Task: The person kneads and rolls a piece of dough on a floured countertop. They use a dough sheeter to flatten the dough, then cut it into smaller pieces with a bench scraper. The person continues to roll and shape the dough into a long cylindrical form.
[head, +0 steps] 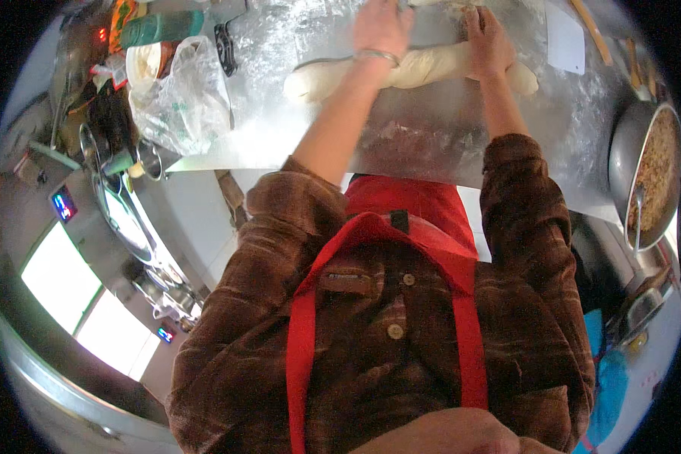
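A long roll of pale dough (pixel 431 67) lies across the floured metal worktop (pixel 420 125) in front of me. My left hand (pixel 381 28) reaches over the roll towards the far side, its fingertips cut off by the top of the picture; a bracelet circles the wrist. My right hand (pixel 491 48) is over the right part of the roll, fingers curled and pointing away from me. Whether either hand grips anything is hidden. More pale dough (pixel 431 1) shows at the top edge, beyond the roll.
At the left are a clear plastic bag (pixel 184 102), a white tub (pixel 144 61), a teal container (pixel 162 28) and a black object (pixel 225 48). A white flat sheet (pixel 564 40) and a wooden stick (pixel 590 31) lie right. A metal bowl (pixel 624 156) holds chopped filling (pixel 658 159) and a spoon (pixel 638 218).
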Demonstrator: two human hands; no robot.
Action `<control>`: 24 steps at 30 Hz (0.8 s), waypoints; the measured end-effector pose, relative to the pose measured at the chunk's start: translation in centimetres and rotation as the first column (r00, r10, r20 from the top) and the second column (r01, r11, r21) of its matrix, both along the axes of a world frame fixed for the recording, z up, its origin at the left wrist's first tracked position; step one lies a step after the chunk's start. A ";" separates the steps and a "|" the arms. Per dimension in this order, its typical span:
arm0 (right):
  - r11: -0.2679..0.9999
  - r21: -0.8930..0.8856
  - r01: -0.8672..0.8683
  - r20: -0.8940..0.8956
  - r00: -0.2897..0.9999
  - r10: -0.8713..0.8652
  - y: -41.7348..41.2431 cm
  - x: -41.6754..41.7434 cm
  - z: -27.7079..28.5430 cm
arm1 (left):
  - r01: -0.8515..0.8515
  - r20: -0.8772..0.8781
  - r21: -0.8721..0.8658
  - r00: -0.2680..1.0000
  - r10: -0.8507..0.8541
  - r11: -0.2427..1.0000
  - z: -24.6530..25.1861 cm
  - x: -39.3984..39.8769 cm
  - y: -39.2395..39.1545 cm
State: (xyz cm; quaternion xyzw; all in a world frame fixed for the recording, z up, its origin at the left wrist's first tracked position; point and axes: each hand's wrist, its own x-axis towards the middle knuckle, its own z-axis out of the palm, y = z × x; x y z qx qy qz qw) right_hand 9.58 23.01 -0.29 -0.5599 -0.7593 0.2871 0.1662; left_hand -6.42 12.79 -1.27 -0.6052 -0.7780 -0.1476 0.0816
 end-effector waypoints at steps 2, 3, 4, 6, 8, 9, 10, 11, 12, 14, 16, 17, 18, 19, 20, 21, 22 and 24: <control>0.942 -0.315 -0.115 -0.300 0.954 0.016 1.0 2.0 -0.1 | -0.134 0.226 -0.115 0.961 0.158 0.984 3.2 4.6 -0.3; 0.863 -0.451 -0.226 -0.448 0.894 0.000 1.0 3.0 0.0 | -0.100 0.251 -0.115 0.960 0.126 0.988 3.5 5.8 -0.7; 0.887 -0.238 -0.396 -0.330 0.892 0.310 0.4 4.6 -0.2 | -0.066 0.278 -0.122 0.955 0.098 0.990 3.0 6.9 -1.8; 0.815 0.120 -0.567 -0.061 0.815 0.577 -3.2 7.1 1.1 | -0.009 0.293 -0.142 0.955 0.051 0.990 2.9 8.4 -4.9; 0.790 0.229 -0.569 0.057 0.818 0.572 -7.7 9.9 2.6 | 0.038 0.265 -0.171 0.964 0.009 0.985 3.8 10.2 -8.4; 0.797 0.185 -0.575 0.096 0.818 0.568 -9.4 11.2 2.5 | 0.052 0.241 -0.180 0.971 -0.008 0.982 4.0 10.9 -9.5; 0.821 0.209 -0.532 0.054 0.844 0.533 -11.1 12.0 2.2 | 0.067 0.223 -0.188 0.975 -0.023 0.980 4.1 11.5 -10.6; 0.843 0.225 -0.489 0.012 0.866 0.499 -12.4 12.3 2.3 | 0.080 0.211 -0.201 0.977 -0.037 0.976 3.9 11.9 -11.4; 0.851 0.198 -0.487 0.022 0.870 0.493 -12.5 12.2 2.6 | 0.090 0.160 -0.218 0.986 -0.055 0.972 2.8 11.6 -11.3; 0.864 0.139 -0.484 0.048 0.875 0.482 -11.8 11.8 3.3 | 0.121 0.158 -0.229 0.984 -0.086 0.966 2.8 9.8 -8.6; 0.860 0.196 -0.471 0.034 0.880 0.475 -8.9 10.5 2.9 | 0.112 0.148 -0.216 0.986 -0.081 0.970 3.0 8.4 -6.0; 0.858 0.228 -0.460 0.026 0.884 0.467 -7.1 9.1 2.7 | 0.091 0.136 -0.189 0.989 -0.065 0.978 2.8 7.6 -4.6; 0.858 0.204 -0.471 0.021 0.879 0.477 -5.3 7.7 3.3 | 0.068 0.120 -0.164 0.992 -0.048 0.984 2.6 7.0 -3.5; 0.857 0.175 -0.485 0.013 0.871 0.491 -3.5 6.0 4.3 | 0.044 0.106 -0.151 0.994 -0.028 0.988 3.0 6.4 -2.7; 0.869 0.167 -0.465 -0.072 0.874 0.481 -2.3 4.4 4.0 | 0.030 0.099 -0.122 0.995 -0.018 0.992 2.9 5.9 -1.7; 0.881 0.158 -0.445 -0.156 0.870 0.467 -1.3 3.0 3.6 | 0.017 0.092 -0.092 0.996 -0.009 0.996 2.7 5.5 -0.9; 0.899 0.063 -0.433 -0.140 0.888 0.438 -0.9 1.9 4.0 | 0.007 0.115 -0.051 0.993 -0.001 0.999 2.4 5.1 -0.3; 0.911 -0.124 -0.393 -0.096 0.919 0.384 -1.0 -0.2 4.7 | -0.021 0.164 0.032 0.986 0.016 0.999 1.8 4.5 0.2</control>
